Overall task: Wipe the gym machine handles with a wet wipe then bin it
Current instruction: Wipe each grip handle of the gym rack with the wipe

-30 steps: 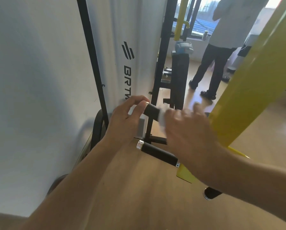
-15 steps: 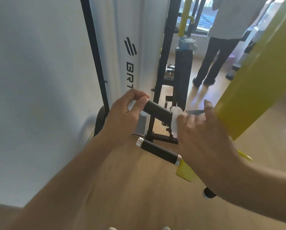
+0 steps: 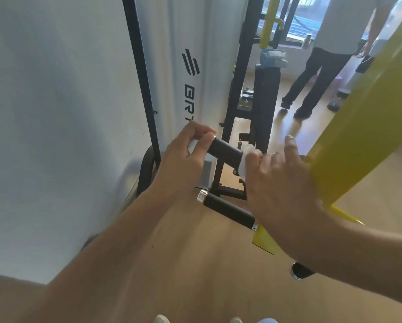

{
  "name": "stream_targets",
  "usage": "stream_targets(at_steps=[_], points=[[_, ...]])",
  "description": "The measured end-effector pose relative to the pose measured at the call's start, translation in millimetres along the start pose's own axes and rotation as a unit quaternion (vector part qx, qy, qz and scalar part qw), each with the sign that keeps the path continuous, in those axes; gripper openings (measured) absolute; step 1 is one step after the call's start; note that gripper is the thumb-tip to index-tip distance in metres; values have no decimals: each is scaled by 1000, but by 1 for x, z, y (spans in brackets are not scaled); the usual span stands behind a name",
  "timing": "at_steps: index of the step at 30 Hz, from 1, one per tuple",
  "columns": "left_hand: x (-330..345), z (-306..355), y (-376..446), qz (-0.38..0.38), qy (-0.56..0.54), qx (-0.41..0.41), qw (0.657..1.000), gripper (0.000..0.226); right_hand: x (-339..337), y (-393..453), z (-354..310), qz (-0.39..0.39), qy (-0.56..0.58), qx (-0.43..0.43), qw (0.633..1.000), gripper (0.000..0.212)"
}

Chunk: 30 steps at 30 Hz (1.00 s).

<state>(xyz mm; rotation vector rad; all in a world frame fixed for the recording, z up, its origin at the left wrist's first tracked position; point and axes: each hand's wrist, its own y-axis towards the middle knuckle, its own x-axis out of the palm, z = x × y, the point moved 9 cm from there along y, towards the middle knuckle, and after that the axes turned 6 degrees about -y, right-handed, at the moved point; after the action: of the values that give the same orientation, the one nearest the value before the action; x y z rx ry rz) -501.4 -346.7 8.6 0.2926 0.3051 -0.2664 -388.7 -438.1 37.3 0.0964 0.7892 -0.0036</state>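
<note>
The left hand (image 3: 183,159) pinched the capped end of the upper black cylindrical foam-covered handle (image 3: 223,149); the right hand (image 3: 279,180) gripped a crumpled white wet wipe (image 3: 247,157) around it.

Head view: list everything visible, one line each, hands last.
upper handle: 1, black, between both hands
lower handle: 1, black with silver end caps, below the upper one
third handle end: 1, black, under right forearm
wet wipe: 1, white, wrapped on upper handle
yellow arm: 1, yellow, right side
white panel: 1, white with dark lettering, left
bystander: 1, dark trousers, by window
left hand: grips upper handle's end
right hand: holds wipe on handle
</note>
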Motion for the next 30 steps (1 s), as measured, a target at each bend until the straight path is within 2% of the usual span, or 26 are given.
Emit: stream_targets(at_steps=[3, 6, 9, 13, 17, 21, 25, 28, 30], points=[[-1, 3, 2, 6, -20, 3, 1000, 24, -25, 32, -18, 99, 89, 2, 991, 34], [-7, 3, 5, 18, -26, 5, 999, 21, -28, 53, -25, 122, 142, 12, 982, 47], [-10, 2, 6, 19, -15, 11, 1000, 16, -15, 33, -17, 88, 115, 7, 989, 46], [-2, 4, 7, -17, 23, 19, 999, 8, 0, 9, 2, 30, 55, 6, 998, 42], [5, 11, 9, -25, 7, 30, 999, 12, -16, 44, -11, 89, 97, 5, 991, 37], [6, 12, 15, -17, 14, 27, 999, 11, -10, 48, -8, 84, 109, 6, 991, 40], [3, 10, 19, -9, 32, 32, 999, 7, 0, 12, 14, 33, 75, -9, 997, 67], [1, 5, 18, 3, 0, 36, 999, 8, -25, -11, 17, 128, 131, -35, 982, 67], [-2, 1, 15, 15, -25, 38, 999, 16, -46, -29, 8, 223, 236, -76, 943, 47]])
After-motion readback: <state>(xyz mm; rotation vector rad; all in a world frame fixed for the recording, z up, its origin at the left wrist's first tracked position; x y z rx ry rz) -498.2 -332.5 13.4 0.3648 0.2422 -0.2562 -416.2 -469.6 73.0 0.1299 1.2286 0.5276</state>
